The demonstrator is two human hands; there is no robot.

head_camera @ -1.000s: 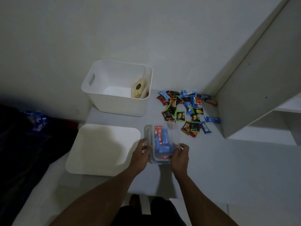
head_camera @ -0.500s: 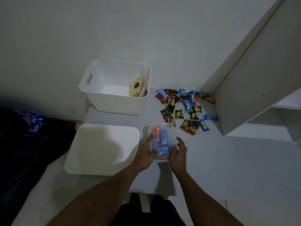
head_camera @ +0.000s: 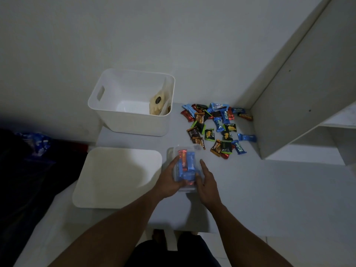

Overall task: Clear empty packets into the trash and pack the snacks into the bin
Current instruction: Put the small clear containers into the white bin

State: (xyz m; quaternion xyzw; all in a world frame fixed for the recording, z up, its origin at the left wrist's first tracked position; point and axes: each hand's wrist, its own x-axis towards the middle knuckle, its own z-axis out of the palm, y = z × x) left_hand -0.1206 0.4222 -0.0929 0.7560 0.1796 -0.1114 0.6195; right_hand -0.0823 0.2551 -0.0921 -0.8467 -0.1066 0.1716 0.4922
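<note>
A small clear plastic container [head_camera: 187, 151] holding blue and red snack packets sits on the pale table [head_camera: 269, 185]. My left hand [head_camera: 169, 182] grips its left side, fingers curled round the wall. My right hand [head_camera: 207, 180] rests against its right side with fingers fairly straight. A scatter of small wrapped snacks [head_camera: 217, 128] in blue, black, red and orange lies behind the container to the right. A white bin [head_camera: 133, 122] stands at the back, with a yellowish packet [head_camera: 158, 104] leaning inside its right wall.
A white lid [head_camera: 115, 176] lies flat left of the container. A grey shelf unit [head_camera: 308, 105] rises on the right, close to the snacks. Dark bags and a blue packet [head_camera: 36, 143] sit off the table's left side.
My right hand let go of the container's near right corner and its fingers straightened along the side. My left hand shifted further round the left wall. The container stayed on the table.
</note>
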